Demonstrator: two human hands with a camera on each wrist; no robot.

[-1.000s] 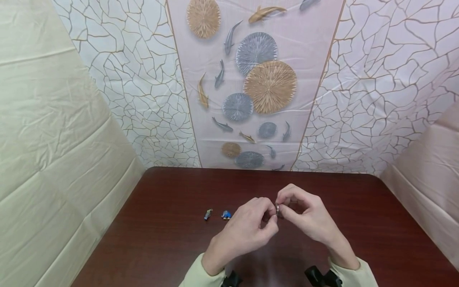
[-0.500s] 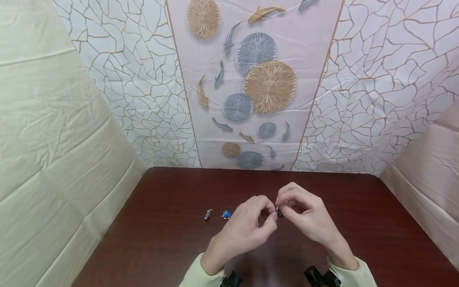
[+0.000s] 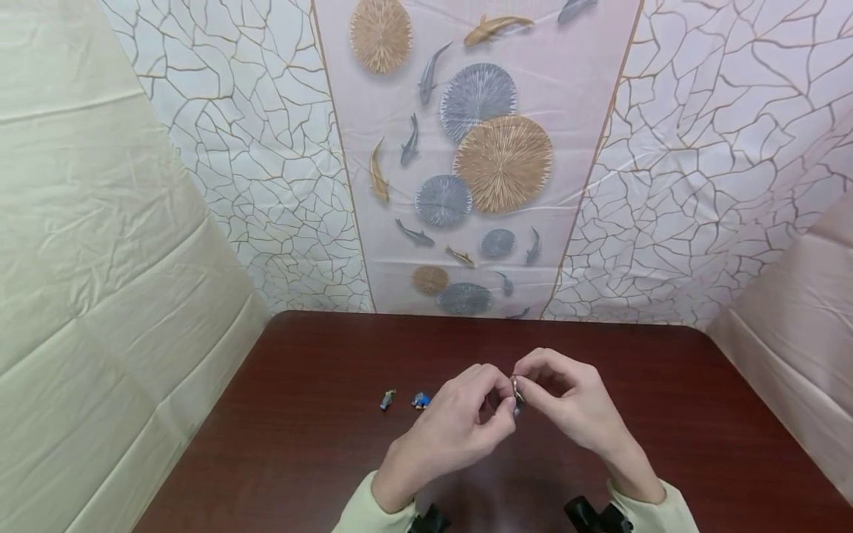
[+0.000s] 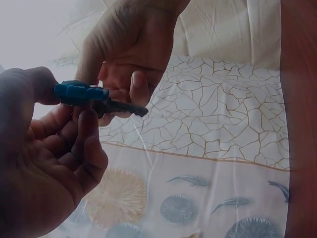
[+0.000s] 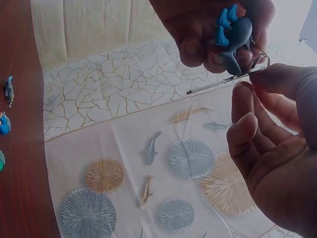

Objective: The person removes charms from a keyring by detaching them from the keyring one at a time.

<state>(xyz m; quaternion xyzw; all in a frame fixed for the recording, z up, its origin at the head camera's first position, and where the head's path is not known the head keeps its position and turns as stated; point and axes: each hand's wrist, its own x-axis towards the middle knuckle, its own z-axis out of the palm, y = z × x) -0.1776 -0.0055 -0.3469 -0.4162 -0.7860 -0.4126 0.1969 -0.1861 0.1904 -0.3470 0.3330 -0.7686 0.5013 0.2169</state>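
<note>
Both hands meet above the table in the head view. My left hand (image 3: 453, 426) pinches a small grey whale-shaped charm with bright blue wave-like parts (image 5: 239, 37) between thumb and fingertips. From the right, my right hand (image 3: 580, 407) pinches a metal ring (image 5: 261, 60) between thumb and forefinger, close beside the charm. A thin, straight metal strip (image 5: 210, 87) juts out from the ring; it looks like a key seen edge-on, but I cannot tell. In the left wrist view the blue part (image 4: 79, 93) shows at the left thumb, with the dark strip (image 4: 124, 107) beyond it. Fingers hide the join.
On the dark red table (image 3: 300, 451) lie a small grey-green figure (image 3: 387, 400) and a blue figure (image 3: 420, 400), left of the hands. A teal piece (image 5: 1, 161) shows at the right wrist view's edge. Patterned cloth (image 3: 500, 259) hangs behind the table.
Both hands stay almost in place. The small piece between the fingertips has shifted and now hangs a little lower. The right hand has dipped slightly. The figures on the table have not moved.
</note>
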